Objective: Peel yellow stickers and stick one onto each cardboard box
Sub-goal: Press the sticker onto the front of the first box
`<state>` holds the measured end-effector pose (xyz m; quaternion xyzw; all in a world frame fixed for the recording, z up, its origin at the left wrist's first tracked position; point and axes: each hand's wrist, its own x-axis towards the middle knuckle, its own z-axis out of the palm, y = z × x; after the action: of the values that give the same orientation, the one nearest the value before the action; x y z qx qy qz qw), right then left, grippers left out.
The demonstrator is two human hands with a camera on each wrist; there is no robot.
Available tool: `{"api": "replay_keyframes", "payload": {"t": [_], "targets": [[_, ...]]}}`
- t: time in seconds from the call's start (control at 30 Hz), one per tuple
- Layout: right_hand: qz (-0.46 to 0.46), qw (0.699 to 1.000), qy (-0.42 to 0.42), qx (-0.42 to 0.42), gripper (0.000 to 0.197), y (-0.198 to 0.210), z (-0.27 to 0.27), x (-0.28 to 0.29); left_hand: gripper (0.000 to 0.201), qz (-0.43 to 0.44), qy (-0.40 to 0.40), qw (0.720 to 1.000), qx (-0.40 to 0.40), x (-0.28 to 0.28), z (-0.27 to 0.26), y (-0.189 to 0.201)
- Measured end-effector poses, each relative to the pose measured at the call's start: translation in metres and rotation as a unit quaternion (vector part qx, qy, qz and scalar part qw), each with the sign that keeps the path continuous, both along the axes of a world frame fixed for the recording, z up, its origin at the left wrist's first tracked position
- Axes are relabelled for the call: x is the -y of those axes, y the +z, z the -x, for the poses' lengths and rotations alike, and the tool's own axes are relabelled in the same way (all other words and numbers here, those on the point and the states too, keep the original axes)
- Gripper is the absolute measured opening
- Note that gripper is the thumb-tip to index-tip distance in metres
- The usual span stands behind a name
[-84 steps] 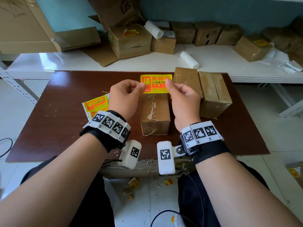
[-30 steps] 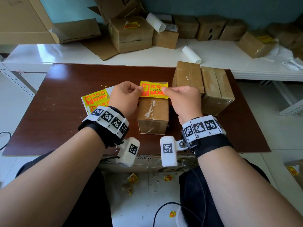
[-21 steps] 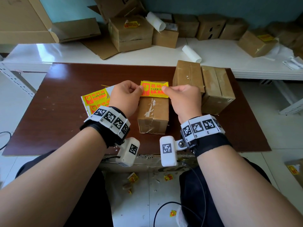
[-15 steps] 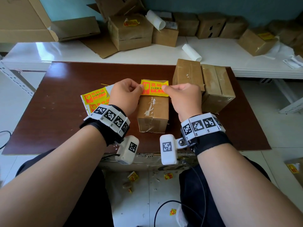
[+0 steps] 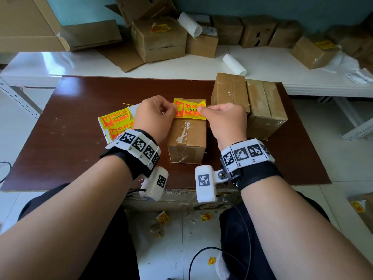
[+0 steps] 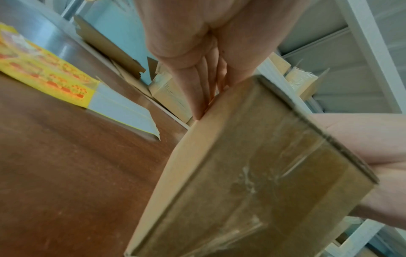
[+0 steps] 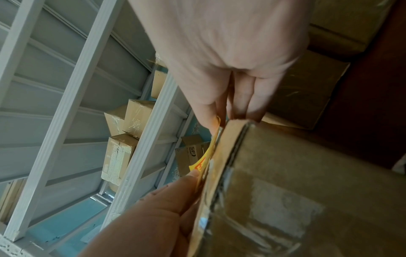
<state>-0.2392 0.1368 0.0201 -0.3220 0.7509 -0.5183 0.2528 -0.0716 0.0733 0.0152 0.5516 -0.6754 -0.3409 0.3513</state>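
Setting: brown counter (image 5: pixel 60 138) at centre frame, a white shelf strewn with cartons along the upper frame, pale tiled floor below.
Sticker: yellow sticker (image 5: pixel 189 108) with red print, centre frame, stretched over the far end of the cardboard box (image 5: pixel 186 138); its upper right corner curls up.
Left hand: left hand (image 5: pixel 154 116) pinches the sticker's left edge, fingers curled.
Right hand: right hand (image 5: pixel 226 120) pinches the sticker's right edge, likewise curled.
Key relation: sticker's long axis runs left to right between the two hands, crosswise to the box, whose long axis runs toward the lower frame; both hands equally near, one at each end. In the right wrist view the sticker (image 7: pixel 206 156) sits close against the box top; whether it already touches cannot be told.
Step, as judged: lowering and pressing down remains; the curled corner may crease.
Sticker sheet: sticker sheet (image 5: pixel 116 123) lies flat, left of the left hand, yellow labels remaining.
Other boxes: two taped boxes (image 5: pixel 248 102) side by side, right of the right hand, no sticker seen on them.
Floor: yellow scraps (image 5: pixel 163 217) in the lower frame.
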Motion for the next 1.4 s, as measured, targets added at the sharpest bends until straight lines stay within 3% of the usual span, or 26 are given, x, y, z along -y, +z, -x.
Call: {"api": "replay_keyframes", "payload": {"t": [0.8, 1.4], "targets": [[-0.007, 1.000, -0.008, 0.008, 0.027, -0.001, 0.001, 0.002, 0.021, 0.024, -0.006, 1.000, 0.013, 0.002, -0.002, 0.000], [-0.037, 0.999, -0.003, -0.013, 0.020, 0.003, 0.006, 0.002, 0.018, -0.033, -0.012, 0.999, 0.003, 0.001, -0.003, 0.013]]}}
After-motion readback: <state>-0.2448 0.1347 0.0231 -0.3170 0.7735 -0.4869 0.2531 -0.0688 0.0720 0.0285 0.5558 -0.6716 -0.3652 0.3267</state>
